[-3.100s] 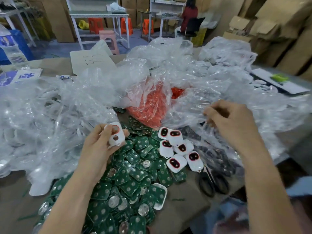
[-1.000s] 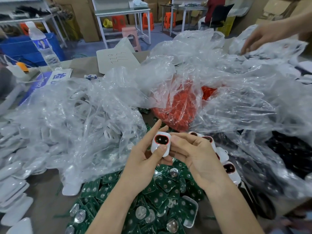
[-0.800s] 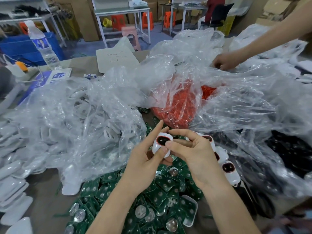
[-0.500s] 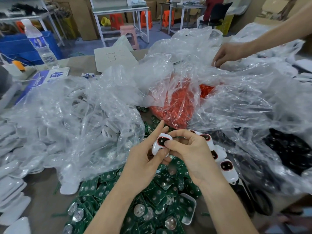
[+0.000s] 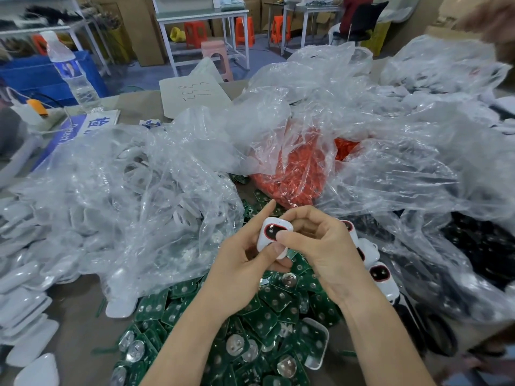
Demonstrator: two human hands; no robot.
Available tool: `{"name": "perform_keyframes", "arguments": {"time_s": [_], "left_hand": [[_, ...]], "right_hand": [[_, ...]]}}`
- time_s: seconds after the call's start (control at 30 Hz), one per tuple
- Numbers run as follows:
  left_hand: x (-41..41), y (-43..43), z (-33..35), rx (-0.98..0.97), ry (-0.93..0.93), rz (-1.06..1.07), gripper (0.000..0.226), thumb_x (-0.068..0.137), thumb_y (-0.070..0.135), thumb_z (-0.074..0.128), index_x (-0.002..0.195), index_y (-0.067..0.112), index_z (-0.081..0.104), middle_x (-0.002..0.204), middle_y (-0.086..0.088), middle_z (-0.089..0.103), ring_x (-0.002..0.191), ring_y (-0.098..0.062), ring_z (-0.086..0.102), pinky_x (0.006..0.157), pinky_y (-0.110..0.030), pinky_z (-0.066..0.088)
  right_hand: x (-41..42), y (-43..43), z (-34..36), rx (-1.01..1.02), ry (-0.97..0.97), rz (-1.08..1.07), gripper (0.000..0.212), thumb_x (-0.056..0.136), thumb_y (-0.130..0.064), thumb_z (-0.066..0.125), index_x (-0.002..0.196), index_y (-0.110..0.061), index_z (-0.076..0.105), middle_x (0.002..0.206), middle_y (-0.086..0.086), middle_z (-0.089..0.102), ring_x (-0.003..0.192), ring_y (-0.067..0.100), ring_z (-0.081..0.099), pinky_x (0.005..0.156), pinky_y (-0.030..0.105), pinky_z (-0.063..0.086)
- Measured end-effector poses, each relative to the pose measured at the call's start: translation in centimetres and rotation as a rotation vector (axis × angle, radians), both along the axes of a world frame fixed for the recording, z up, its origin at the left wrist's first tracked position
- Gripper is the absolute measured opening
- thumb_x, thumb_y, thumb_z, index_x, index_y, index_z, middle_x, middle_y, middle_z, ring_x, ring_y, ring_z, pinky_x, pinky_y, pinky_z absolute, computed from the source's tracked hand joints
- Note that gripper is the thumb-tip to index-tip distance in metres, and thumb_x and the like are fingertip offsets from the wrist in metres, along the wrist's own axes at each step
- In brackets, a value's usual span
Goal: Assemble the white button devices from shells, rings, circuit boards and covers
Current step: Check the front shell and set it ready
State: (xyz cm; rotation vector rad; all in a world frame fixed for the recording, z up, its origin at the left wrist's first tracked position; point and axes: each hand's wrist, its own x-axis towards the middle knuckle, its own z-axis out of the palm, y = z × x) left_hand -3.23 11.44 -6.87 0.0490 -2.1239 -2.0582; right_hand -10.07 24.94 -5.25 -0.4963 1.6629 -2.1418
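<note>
My fingers (image 5: 295,237) curl round the white button device (image 5: 269,232), left hand (image 5: 239,274) cradling it, right hand (image 5: 328,254) pinching its face, over the green circuit boards (image 5: 262,310) at 6 o'clock; other white devices (image 5: 380,277) lie at 3, bagged orange rings (image 5: 295,168) at 12.

Glossy white plastic shell (image 5: 271,237); crinkled clear plastic bags (image 5: 156,196); green boards (image 5: 267,310)

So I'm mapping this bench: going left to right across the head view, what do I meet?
Loose white covers → clear bag of white parts → held white button device → red-ringed devices on the table → bag of black parts.
</note>
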Motion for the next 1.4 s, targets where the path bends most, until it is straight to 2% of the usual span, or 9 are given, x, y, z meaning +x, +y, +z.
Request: {"name": "perform_keyframes", "arguments": {"time_s": [0.2, 0.57, 0.67, 0.87, 1.07, 1.17, 1.27, 1.33, 1.4], "left_hand": [[0.2, -0.2, 0.6, 0.141, 0.005, -0.015, 0.037, 0.087, 0.032, 0.06, 0.119, 0.014, 0.063, 0.098, -0.01, 0.075, 0.085, -0.028, 0.073, 0.074, -0.03, 0.059], [0.4, 0.3, 1.6, 0.438, -0.07, -0.018, 0.024, 0.085, 0.031, 0.067, 0.1, 0.012, 0.065, 0.093, -0.013, 0.074, 0.079, -0.028, 0.074, 0.065, -0.027, 0.059], [0.4, 0.2, 1.2, 0.499, -0.149, 0.032, 0.032, 0.08, 0.026, 0.064, 0.102, 0.003, 0.064, 0.098, -0.019, 0.073, 0.079, -0.025, 0.074, 0.067, -0.025, 0.059], [0.3, -0.3, 1.7, 0.699, -0.203, -0.037, 0.026, 0.083, 0.02, 0.057, 0.087, 0.005, 0.078, 0.087, -0.019, 0.073, 0.074, -0.022, 0.074, 0.063, -0.028, 0.059], [0.0, -0.5, 1.2, 0.706, -0.27, 0.028, 0.024, 0.076, 0.004, 0.058, 0.089, 0.0, 0.077, 0.098, -0.028, 0.071, 0.08, -0.028, 0.075, 0.058, -0.024, 0.059], [-0.3, -0.9, 1.2, 0.694, -0.257, 0.103, 0.024, 0.073, 0.003, 0.059, 0.086, 0.004, 0.079, 0.097, -0.029, 0.071, 0.082, -0.03, 0.074, 0.058, -0.023, 0.059], [-0.5, -0.7, 1.4, 0.635, -0.238, 0.155, 0.024, 0.072, 0.005, 0.059, 0.086, 0.008, 0.08, 0.098, -0.027, 0.072, 0.084, -0.031, 0.074, 0.061, -0.023, 0.059], [-0.6, -0.5, 1.3, 0.615, -0.248, 0.192, 0.024, 0.072, 0.006, 0.059, 0.086, 0.005, 0.079, 0.098, -0.024, 0.073, 0.084, -0.03, 0.074, 0.062, -0.021, 0.058], [-0.8, -0.6, 1.2, 0.619, -0.277, 0.199, 0.025, 0.073, 0.002, 0.059, 0.09, -0.002, 0.076, 0.098, -0.025, 0.073, 0.082, -0.031, 0.074, 0.059, -0.021, 0.058]], "right_hand": [[-0.2, 0.3, 0.2, -0.046, -0.054, 0.032, 0.021, 0.064, -0.01, 0.082, 0.079, -0.021, 0.075, 0.076, 0.001, 0.071, 0.072, 0.013, 0.066, 0.068, 0.025, 0.055], [-0.1, 0.6, 0.6, -0.098, 0.002, 0.078, 0.023, 0.06, -0.008, 0.082, 0.076, -0.023, 0.075, 0.075, 0.002, 0.071, 0.072, 0.017, 0.065, 0.069, 0.028, 0.056], [-0.1, 1.0, 1.4, 0.026, 0.287, 0.028, 0.02, 0.064, -0.01, 0.084, 0.076, -0.023, 0.074, 0.08, -0.003, 0.071, 0.076, 0.012, 0.067, 0.072, 0.02, 0.053], [-0.5, 1.0, 2.7, 0.557, 1.328, 0.018, 0.005, 0.076, -0.01, 0.078, 0.079, -0.01, 0.075, 0.085, -0.004, 0.067, 0.093, 0.014, 0.054, 0.082, 0.024, 0.047], [-3.1, 2.2, 8.1, 0.728, 0.886, 0.531, 0.019, 0.081, -0.027, 0.075, 0.099, -0.018, 0.073, 0.103, -0.008, 0.072, 0.103, 0.0, 0.06, 0.092, 0.008, 0.042], [-11.7, 2.8, 11.9, 0.706, 0.829, 0.044, 0.013, 0.085, -0.029, 0.069, 0.094, -0.018, 0.072, 0.092, -0.009, 0.072, 0.081, -0.002, 0.065, 0.073, 0.008, 0.048], [-23.5, 3.9, 13.5, 1.066, 0.664, -0.452, 0.013, 0.091, -0.013, 0.061, 0.094, -0.002, 0.069, 0.099, 0.015, 0.066, 0.087, 0.026, 0.06, 0.075, 0.031, 0.049], [-28.5, 4.5, 11.5, 1.468, 0.536, -0.349, 0.013, 0.089, -0.004, 0.054, 0.079, 0.003, 0.057, 0.093, 0.02, 0.057, 0.075, 0.032, 0.054, 0.064, 0.033, 0.046], [-30.8, 4.4, 8.6, 1.705, 0.537, -0.163, 0.012, 0.088, 0.001, 0.052, 0.094, 0.006, 0.062, 0.106, 0.025, 0.059, 0.09, 0.035, 0.059, 0.074, 0.035, 0.048]]}}
